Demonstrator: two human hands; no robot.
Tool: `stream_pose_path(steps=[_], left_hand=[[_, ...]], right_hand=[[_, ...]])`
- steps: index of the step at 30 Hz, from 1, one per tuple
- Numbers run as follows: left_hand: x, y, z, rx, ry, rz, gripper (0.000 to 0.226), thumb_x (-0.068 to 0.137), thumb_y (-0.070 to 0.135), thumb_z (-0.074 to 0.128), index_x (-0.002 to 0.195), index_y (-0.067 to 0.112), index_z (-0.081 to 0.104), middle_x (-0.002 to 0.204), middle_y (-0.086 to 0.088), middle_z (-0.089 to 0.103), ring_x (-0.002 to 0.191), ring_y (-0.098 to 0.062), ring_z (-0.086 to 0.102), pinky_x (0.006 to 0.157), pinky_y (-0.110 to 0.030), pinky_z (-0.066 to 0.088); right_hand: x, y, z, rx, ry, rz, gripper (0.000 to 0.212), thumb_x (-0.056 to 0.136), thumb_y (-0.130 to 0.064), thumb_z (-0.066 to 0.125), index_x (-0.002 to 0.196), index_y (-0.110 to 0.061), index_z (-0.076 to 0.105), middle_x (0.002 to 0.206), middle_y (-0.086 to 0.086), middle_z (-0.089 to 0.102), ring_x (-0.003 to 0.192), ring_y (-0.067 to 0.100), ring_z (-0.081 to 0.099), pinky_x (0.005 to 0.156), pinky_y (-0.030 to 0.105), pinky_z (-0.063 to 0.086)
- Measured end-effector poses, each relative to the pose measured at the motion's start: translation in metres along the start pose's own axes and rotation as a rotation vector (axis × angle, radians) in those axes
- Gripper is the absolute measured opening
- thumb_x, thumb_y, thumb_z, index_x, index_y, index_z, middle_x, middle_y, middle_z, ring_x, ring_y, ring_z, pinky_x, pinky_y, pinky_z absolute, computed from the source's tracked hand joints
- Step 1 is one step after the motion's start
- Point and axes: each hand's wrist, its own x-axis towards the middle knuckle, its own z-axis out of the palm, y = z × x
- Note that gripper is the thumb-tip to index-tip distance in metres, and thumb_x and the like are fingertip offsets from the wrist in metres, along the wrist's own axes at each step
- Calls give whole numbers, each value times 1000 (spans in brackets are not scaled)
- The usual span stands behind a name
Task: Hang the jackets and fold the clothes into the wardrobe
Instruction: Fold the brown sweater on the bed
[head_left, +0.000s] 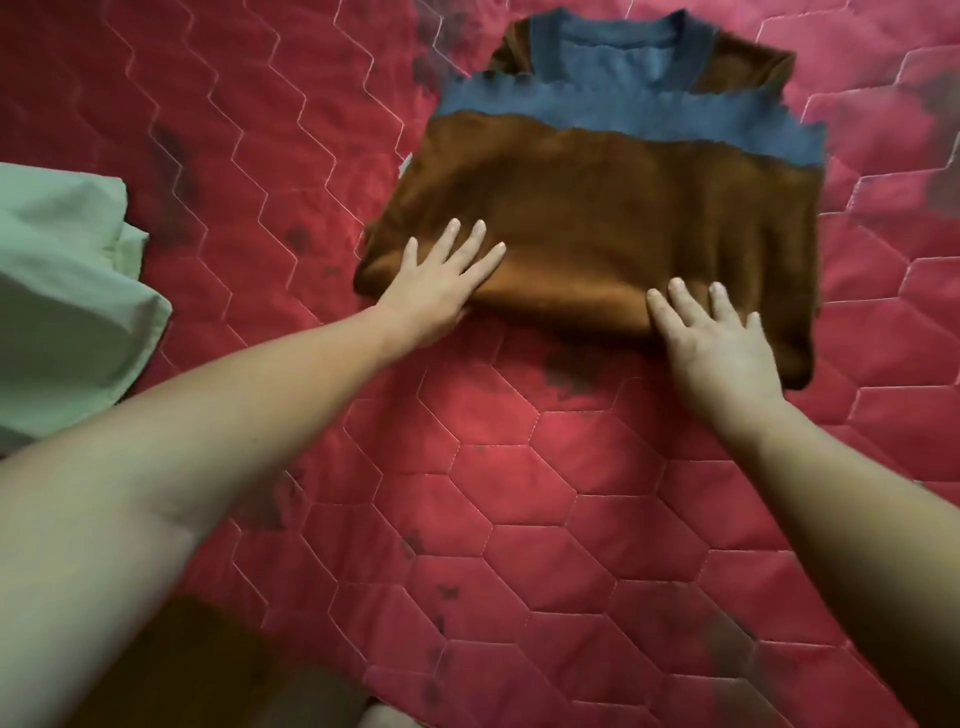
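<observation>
A brown sweater (613, 208) with a blue hem band and blue collar lies folded in half on the red quilted bedspread (519, 493), its hem band turned up towards the collar. My left hand (441, 280) presses flat on the near left corner of the fold, fingers straight and spread. My right hand (717, 338) lies flat on the near right part of the fold, fingers straight too. Neither hand grips the cloth.
A pale green garment (67, 291) lies bunched at the left edge of the bed. The bedspread has dark printed patches and hexagon stitching. A dark brown shape (171, 670) shows at the bottom left.
</observation>
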Motion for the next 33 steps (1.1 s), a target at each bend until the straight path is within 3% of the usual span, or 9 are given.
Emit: stream_pose_path(steps=[15,17,19,22,24,26,29,31,33], left_hand=[[-228,85,92,24,-122,-39,86,94,19,61,162,24,8,169,-13,-2,153,-42,10,101,-68,43],[-255,96,101,19,-156,-9,88,92,40,64,162,24,11,169,-14,0,153,-41,14,100,-67,44],[-267,96,99,14,-206,23,93,88,73,49,161,29,12,170,-10,5,153,-38,16,99,-63,45],[-244,85,74,-75,-149,-4,91,82,89,27,154,35,31,157,-4,33,142,-30,34,96,-54,43],[-208,76,52,-129,36,-56,84,84,81,33,144,24,46,139,-7,48,130,-31,47,96,-51,42],[-162,65,36,-156,173,-105,76,85,67,48,145,20,44,141,-12,45,136,-34,42,104,-53,36],[-98,54,14,-211,116,-125,91,83,60,62,157,26,23,158,-10,29,150,-29,21,120,-60,15],[-66,51,2,-234,-10,-66,95,82,62,66,159,27,20,154,-6,37,148,-25,27,121,-63,9],[-50,52,-6,-215,-74,10,88,82,61,68,154,28,31,139,-4,50,137,-26,41,119,-61,14]], right_hand=[[-195,-80,91,35,-188,-113,64,106,-20,30,164,-29,5,172,3,4,155,45,8,114,64,32],[-224,-90,104,66,-232,-117,64,105,-20,35,164,-27,11,171,6,9,154,47,12,112,65,34],[-244,-96,109,78,-278,-97,68,100,-22,49,162,-28,22,170,8,17,151,48,20,107,64,39],[-240,-97,98,100,-262,-81,66,90,-41,59,152,-33,42,160,7,38,140,43,39,99,57,41],[-218,-92,79,183,-115,-42,52,87,-56,54,134,-35,58,138,4,54,123,34,50,94,52,40],[-185,-84,58,279,74,15,43,88,-51,59,124,-28,64,125,7,57,115,34,52,91,49,41],[-125,-65,29,318,194,64,58,88,-37,66,142,-23,50,151,17,41,139,40,36,106,55,34],[-89,-52,18,296,87,85,78,89,-40,66,156,-28,28,164,15,26,153,36,16,119,61,17],[-68,-41,16,263,-8,99,87,87,-43,67,158,-28,20,158,13,36,152,35,20,119,66,8]])
